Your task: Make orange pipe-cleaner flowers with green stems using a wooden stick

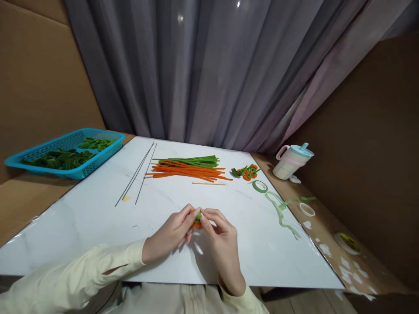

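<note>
Both hands meet above the front middle of the white table, pinching a small orange and green pipe-cleaner flower (197, 224) between thumbs and fingertips. My left hand (175, 229) is closed round its left side. From the right, my right hand (221, 233) grips it with thumb and forefinger. Fingers hide much of the flower. Beyond the hands lie a bundle of orange pipe cleaners (190, 170) and, behind it, a bundle of green pipe cleaners (203, 162). A thin wooden stick (208, 183) rests just in front of them. Several similar orange flowers (248, 172) with green stems are piled to the right.
Dark thin wires (139, 174) lie left of the bundles. At far left stands a blue basket (81, 172) with green pieces. Green tape (260, 186), a loose green strip (280, 213), a white ring (307, 209), a tape roll (347, 243) and a tumbler (292, 161) are at right.
</note>
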{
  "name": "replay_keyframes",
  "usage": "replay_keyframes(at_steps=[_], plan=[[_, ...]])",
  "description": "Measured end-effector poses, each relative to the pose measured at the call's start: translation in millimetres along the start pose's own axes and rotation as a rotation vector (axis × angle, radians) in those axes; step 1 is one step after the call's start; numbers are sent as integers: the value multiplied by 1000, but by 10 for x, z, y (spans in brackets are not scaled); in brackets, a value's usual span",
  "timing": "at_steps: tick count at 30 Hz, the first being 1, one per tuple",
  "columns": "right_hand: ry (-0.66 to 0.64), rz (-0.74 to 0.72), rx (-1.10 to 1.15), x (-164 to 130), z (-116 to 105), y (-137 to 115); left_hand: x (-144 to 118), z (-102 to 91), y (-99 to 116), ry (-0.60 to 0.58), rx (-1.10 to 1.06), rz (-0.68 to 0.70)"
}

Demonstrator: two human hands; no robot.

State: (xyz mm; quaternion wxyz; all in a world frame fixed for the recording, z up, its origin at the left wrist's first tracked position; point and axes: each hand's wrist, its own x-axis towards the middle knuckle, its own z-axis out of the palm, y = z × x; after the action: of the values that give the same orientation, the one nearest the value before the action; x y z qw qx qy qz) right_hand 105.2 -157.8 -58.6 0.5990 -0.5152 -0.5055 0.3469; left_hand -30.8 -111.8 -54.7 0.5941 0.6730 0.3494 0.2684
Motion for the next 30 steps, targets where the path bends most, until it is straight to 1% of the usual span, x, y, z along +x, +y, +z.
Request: replay_keyframes(at_steps=[2,5,7,11,17,21,24,27,28,30], plan=[[-24,31,-37,0,27,-3,-3,9,15,50,34,22],[-19,86,-42,3,64,-1,0,17,29,68,54,31],[-5,127,16,-2,96,13,2,26,26,61,53,27],[-19,187,175,-28,155,50,-3,38,16,35,36,41],[28,96,151,-77,174,49,-10,28,21,18,147,146],[29,56,140,-77,168,44,-14,27,24,26,211,166],[4,79,159,-39,139,49,-10,18,37,22,193,143],[-38,95,69,7,66,57,13,-1,29,22,60,51],[-35,61,-2,16,32,62,25,-8,21,16,-12,-1],[-42,-82,-166,20,-42,85,52,-21,7,-14,-158,-119]])
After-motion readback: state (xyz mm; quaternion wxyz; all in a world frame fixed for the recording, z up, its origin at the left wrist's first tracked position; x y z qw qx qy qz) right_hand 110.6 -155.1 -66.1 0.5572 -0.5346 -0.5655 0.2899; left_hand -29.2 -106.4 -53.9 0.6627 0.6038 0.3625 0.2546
